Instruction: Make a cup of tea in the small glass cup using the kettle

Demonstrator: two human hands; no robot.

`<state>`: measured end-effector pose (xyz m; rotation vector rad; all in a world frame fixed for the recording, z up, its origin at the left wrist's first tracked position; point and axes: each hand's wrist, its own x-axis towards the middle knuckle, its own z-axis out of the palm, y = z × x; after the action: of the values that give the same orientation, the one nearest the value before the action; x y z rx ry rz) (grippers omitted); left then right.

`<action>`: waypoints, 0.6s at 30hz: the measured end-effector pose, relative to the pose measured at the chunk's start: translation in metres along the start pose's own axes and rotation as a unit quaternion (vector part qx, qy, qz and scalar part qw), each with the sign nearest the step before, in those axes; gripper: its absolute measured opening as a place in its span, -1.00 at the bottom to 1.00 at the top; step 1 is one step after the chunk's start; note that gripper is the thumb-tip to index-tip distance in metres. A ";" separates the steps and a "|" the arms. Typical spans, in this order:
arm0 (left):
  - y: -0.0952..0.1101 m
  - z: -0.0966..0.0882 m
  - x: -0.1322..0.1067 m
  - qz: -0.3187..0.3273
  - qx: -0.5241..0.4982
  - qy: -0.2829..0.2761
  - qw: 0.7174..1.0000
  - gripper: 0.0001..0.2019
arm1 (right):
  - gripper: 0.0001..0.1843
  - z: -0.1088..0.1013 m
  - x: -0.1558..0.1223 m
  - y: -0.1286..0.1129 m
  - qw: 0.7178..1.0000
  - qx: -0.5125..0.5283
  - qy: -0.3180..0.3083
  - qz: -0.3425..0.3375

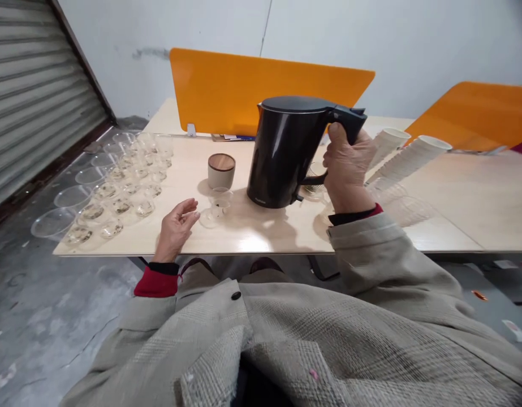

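Observation:
My right hand [348,164] is wrapped round the handle of a black electric kettle [281,152], which is near upright with its spout to the left. Whether the kettle's base touches the table cannot be made out. My left hand [176,226] is half curled with nothing in it, thumb and fingers apart. Just right of its fingertips stands a clear plastic cup [220,203] with a few dark bits inside. Behind that cup is a grey canister [221,170] with a wooden lid.
Several clear cups with dark bits [120,204] crowd the table's left end. To the right lean stacks of white paper cups [407,161], with clear cups [396,200] near them. Orange divider panels [227,90] stand along the back.

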<state>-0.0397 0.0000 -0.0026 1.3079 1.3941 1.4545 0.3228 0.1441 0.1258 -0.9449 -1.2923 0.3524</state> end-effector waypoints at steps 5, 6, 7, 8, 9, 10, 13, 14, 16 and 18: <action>0.015 0.018 -0.025 0.059 -0.042 0.069 0.995 -0.42 | -0.56 -0.019 -0.018 -0.064 0.998 -0.003 0.038 0.048; 0.020 0.026 -0.033 0.059 -0.060 0.045 0.995 -0.42 | -0.58 -0.021 -0.021 -0.077 0.998 -0.015 0.022 0.050; 0.025 0.035 -0.040 0.052 -0.075 0.007 0.996 -0.41 | -0.58 -0.023 -0.024 -0.089 0.998 -0.029 0.006 0.046; 0.031 0.045 -0.046 0.049 -0.087 -0.030 0.995 -0.39 | -0.59 -0.024 -0.027 -0.101 0.998 -0.047 -0.011 0.038; 0.037 0.055 -0.053 0.044 -0.098 -0.070 0.992 -0.36 | -0.60 -0.024 -0.030 -0.111 0.997 -0.066 -0.031 0.028; 0.042 0.064 -0.058 0.039 -0.112 -0.099 0.988 -0.33 | -0.62 -0.024 -0.033 -0.119 0.995 -0.087 -0.050 0.016; 0.057 0.087 -0.070 0.028 -0.151 -0.168 0.974 -0.22 | -0.66 -0.020 -0.039 -0.138 0.984 -0.144 -0.105 -0.004; 0.060 0.092 -0.073 0.025 -0.163 -0.179 0.970 -0.20 | -0.65 -0.018 -0.040 -0.142 0.980 -0.161 -0.118 -0.006; 0.065 0.099 -0.078 0.020 -0.188 -0.194 0.963 -0.16 | -0.61 -0.015 -0.040 -0.147 0.971 -0.196 -0.140 -0.012; 0.067 0.103 -0.083 0.014 -0.212 -0.199 0.957 -0.13 | -0.60 -0.012 -0.038 -0.150 0.958 -0.233 -0.166 -0.025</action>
<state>0.0878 -0.0642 0.0371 1.2503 0.7536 1.3203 0.2827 0.0235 0.2145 -1.2824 -1.7498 0.1705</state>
